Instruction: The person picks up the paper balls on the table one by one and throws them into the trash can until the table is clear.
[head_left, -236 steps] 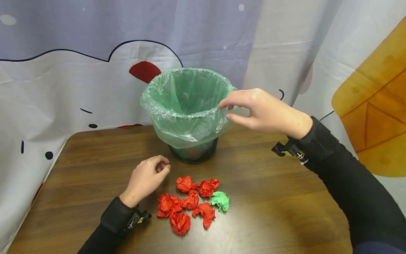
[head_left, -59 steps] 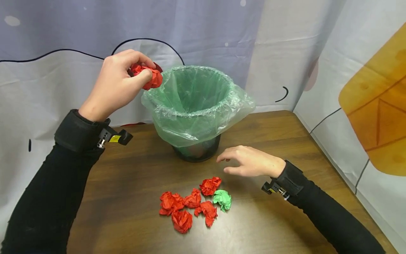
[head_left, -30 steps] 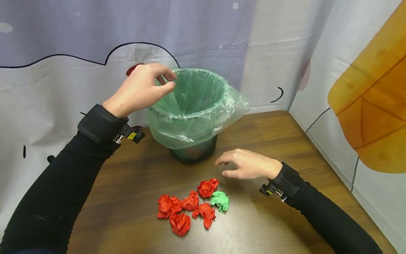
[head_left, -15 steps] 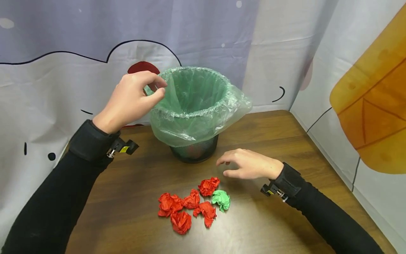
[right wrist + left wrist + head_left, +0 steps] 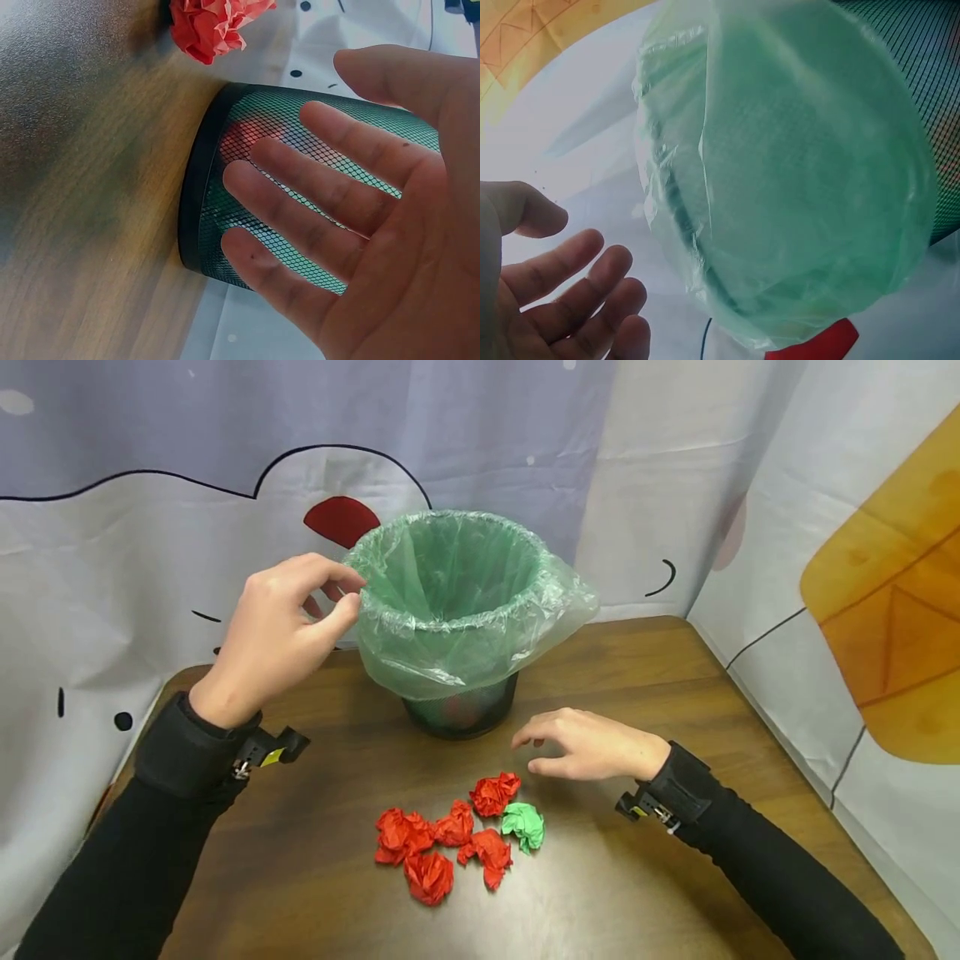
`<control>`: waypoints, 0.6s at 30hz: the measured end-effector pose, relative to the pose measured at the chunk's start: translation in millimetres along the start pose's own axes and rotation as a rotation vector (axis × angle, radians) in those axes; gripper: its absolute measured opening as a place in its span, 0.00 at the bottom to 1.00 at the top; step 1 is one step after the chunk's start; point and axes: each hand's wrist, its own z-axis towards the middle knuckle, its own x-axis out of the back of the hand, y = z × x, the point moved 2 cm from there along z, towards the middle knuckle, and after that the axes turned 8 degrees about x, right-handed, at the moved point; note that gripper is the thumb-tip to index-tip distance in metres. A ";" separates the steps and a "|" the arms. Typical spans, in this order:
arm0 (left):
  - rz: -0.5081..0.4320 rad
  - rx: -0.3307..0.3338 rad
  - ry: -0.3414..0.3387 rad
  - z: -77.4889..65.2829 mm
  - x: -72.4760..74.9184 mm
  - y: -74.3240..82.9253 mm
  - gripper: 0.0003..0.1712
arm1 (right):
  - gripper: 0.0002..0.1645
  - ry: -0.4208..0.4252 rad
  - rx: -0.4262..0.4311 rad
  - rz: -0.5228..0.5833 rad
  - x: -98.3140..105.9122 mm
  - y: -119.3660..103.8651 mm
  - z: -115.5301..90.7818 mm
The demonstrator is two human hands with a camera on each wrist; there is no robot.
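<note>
Red paper balls [image 5: 429,878] and a green one [image 5: 523,826] are lying in front of the bin [image 5: 442,658]. The right hand [image 5: 592,745], right of it, and left hand [image 5: 273,631], left of it, are bending loosely, holding nothing. Likely the person is choosing a ball; next is needing a pinch.

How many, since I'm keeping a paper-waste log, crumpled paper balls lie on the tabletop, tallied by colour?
Red crumpled paper balls: 5, taking the wide leftmost piece as a single ball
Green crumpled paper ball: 1
Total: 6
</note>
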 end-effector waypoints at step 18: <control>-0.051 -0.120 0.010 -66.7 -19.5 4.6 0.06 | 0.19 -0.012 -0.006 0.014 -4.6 1.1 1.5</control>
